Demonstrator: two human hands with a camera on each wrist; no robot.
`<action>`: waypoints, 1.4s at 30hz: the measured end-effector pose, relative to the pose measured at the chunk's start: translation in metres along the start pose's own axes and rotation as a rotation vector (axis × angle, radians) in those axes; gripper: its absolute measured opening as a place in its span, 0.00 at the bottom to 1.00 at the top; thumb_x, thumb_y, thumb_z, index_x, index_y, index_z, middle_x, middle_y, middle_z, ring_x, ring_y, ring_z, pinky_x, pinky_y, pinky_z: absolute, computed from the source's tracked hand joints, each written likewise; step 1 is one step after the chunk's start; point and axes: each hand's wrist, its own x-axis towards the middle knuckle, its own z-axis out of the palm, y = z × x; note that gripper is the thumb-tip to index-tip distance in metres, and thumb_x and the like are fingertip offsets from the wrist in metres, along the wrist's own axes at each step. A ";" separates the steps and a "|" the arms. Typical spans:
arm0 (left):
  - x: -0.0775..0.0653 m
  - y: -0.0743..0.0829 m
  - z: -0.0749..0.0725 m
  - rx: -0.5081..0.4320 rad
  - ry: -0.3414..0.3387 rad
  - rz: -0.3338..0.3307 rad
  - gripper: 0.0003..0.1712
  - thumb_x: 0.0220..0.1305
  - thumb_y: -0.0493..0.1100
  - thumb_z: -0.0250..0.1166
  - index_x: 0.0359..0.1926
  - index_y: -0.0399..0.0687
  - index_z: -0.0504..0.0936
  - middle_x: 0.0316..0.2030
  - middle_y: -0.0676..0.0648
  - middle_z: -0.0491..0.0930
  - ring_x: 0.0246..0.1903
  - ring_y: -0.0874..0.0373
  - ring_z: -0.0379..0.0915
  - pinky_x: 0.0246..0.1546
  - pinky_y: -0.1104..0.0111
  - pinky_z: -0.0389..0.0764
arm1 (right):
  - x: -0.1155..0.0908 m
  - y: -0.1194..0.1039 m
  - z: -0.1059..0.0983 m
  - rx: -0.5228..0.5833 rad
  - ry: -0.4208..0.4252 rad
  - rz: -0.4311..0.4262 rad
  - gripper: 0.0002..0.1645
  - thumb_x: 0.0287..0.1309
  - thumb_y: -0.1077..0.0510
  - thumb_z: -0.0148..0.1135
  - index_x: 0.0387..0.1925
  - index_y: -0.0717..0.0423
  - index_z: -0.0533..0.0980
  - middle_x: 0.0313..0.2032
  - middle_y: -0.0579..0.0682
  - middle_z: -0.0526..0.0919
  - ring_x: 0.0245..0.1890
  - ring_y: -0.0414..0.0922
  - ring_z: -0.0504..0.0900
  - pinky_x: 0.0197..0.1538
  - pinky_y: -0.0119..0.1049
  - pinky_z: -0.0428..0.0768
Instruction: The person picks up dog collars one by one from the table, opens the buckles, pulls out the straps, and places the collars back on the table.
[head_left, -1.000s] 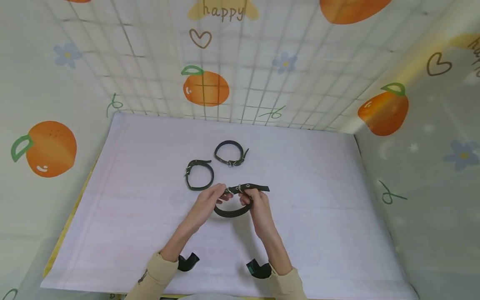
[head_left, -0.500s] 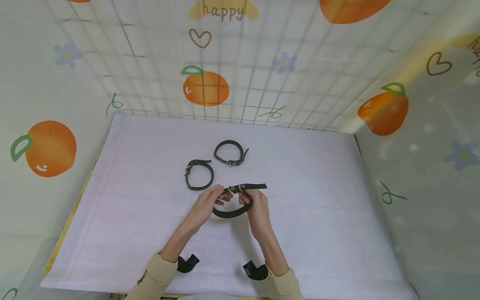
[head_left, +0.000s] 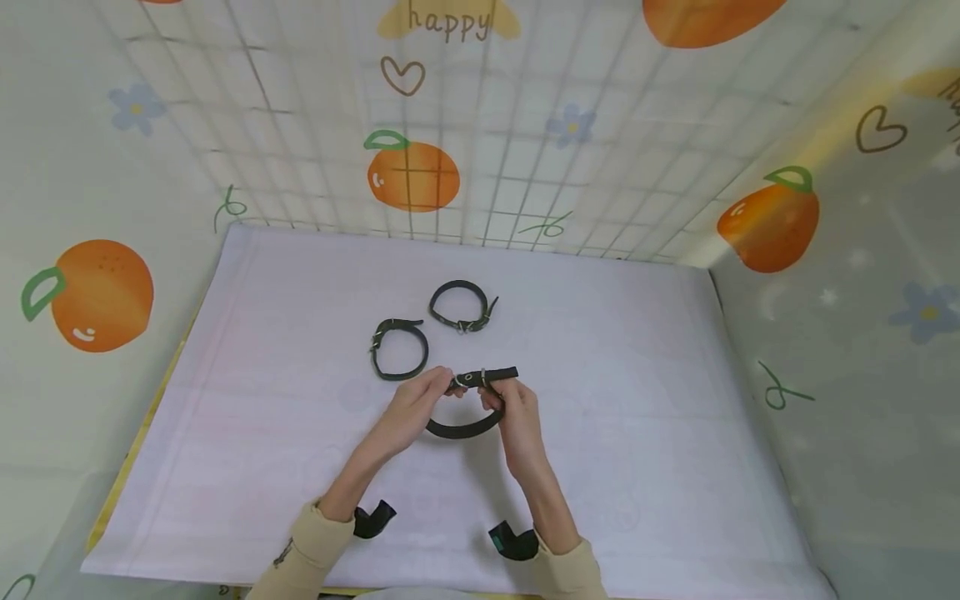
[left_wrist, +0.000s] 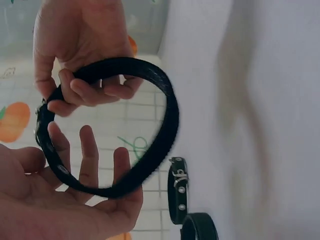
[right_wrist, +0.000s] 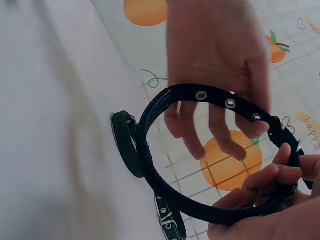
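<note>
A black dog collar [head_left: 465,431] with metal eyelets and a buckle is held up above the table, closed into a loop. My left hand [head_left: 411,408] pinches its left side by the buckle, thumb on the outside. On the other side, my right hand [head_left: 521,425] grips the band beside a metal keeper, the strap's free end jutting rightward over it. In the left wrist view the collar [left_wrist: 171,110] shows as a ring between both hands. From the right wrist, eyelets line the collar's [right_wrist: 150,145] upper inner face. Fingers partly cover the buckle.
Two more buckled collars lie beyond my hands: one at left [head_left: 384,328], one farther back [head_left: 472,325]. A white cloth [head_left: 637,417] covers the table. Behind it rises a wire grid [head_left: 510,200] under orange-printed sheeting. Black wrist devices [head_left: 513,543] sit by the cuffs.
The strap's free end has moved left and sticks out less past my right hand. An eyelet that was right of the keeper now lies left of it. Both hands keep their hold.
</note>
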 end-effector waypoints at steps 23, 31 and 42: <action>0.000 -0.002 -0.001 -0.067 -0.049 -0.051 0.26 0.89 0.54 0.46 0.52 0.40 0.83 0.51 0.35 0.85 0.57 0.47 0.76 0.65 0.53 0.75 | -0.003 0.001 0.000 -0.112 -0.053 -0.047 0.18 0.73 0.59 0.50 0.23 0.53 0.67 0.25 0.44 0.70 0.36 0.43 0.70 0.51 0.39 0.69; 0.000 -0.004 -0.003 -0.079 -0.033 -0.076 0.29 0.89 0.56 0.45 0.55 0.39 0.85 0.57 0.32 0.85 0.57 0.49 0.78 0.66 0.50 0.76 | -0.001 -0.001 -0.003 -0.061 -0.051 -0.072 0.19 0.74 0.60 0.49 0.23 0.55 0.64 0.23 0.45 0.64 0.34 0.41 0.66 0.48 0.37 0.66; 0.004 -0.011 -0.007 -0.140 -0.038 -0.124 0.31 0.89 0.55 0.44 0.56 0.35 0.84 0.57 0.29 0.84 0.54 0.51 0.81 0.61 0.64 0.78 | 0.001 -0.004 -0.008 0.025 -0.030 -0.051 0.20 0.78 0.57 0.48 0.25 0.54 0.67 0.23 0.44 0.64 0.33 0.42 0.66 0.46 0.35 0.66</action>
